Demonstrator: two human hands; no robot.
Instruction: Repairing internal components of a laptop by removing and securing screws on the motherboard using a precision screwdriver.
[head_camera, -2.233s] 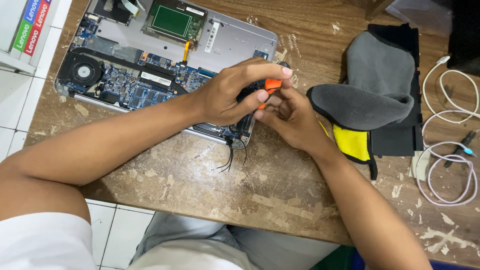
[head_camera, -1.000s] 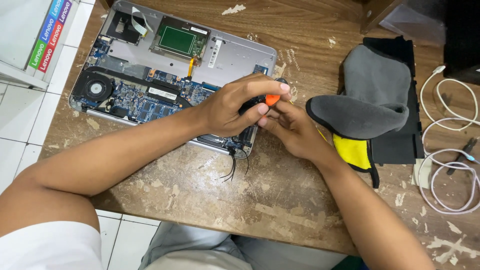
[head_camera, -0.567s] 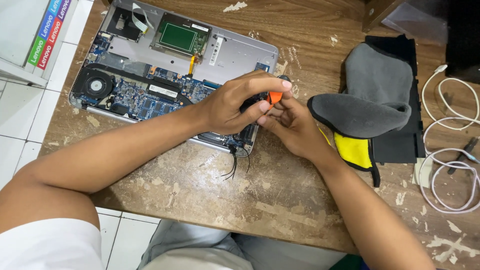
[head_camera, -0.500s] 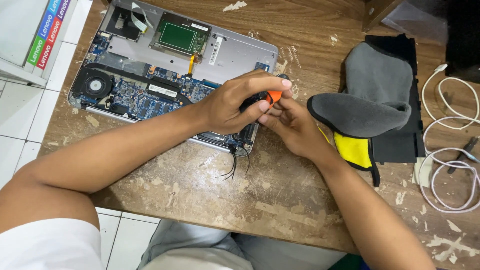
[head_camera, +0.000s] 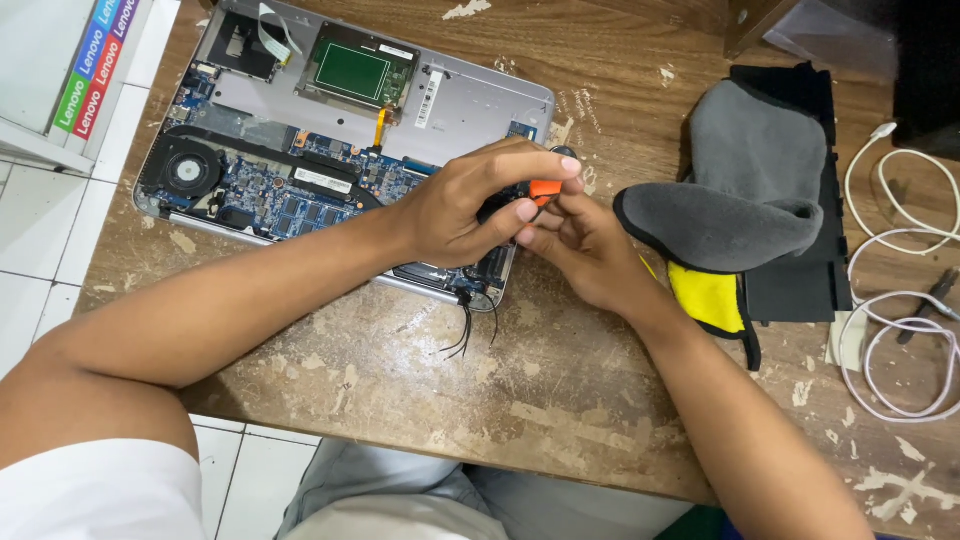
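since a second ago both my hands have barely shifted: left hand (head_camera: 455, 205) and right hand (head_camera: 580, 250) still pinching the small orange tool (head_camera: 545, 188) over the opened laptop (head_camera: 300, 150) near the tabletop's (head_camera: 400, 380) far edge.

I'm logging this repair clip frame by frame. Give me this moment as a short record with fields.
Left hand: left hand pinches the orange tool over the opened laptop
Right hand: right hand touches the same tool from the other side
Laptop: bottom cover off, fan and circuit board exposed, black wires hanging at its front corner
Surface: worn wooden table
Nearby: grey cloth, yellow cloth, white cable
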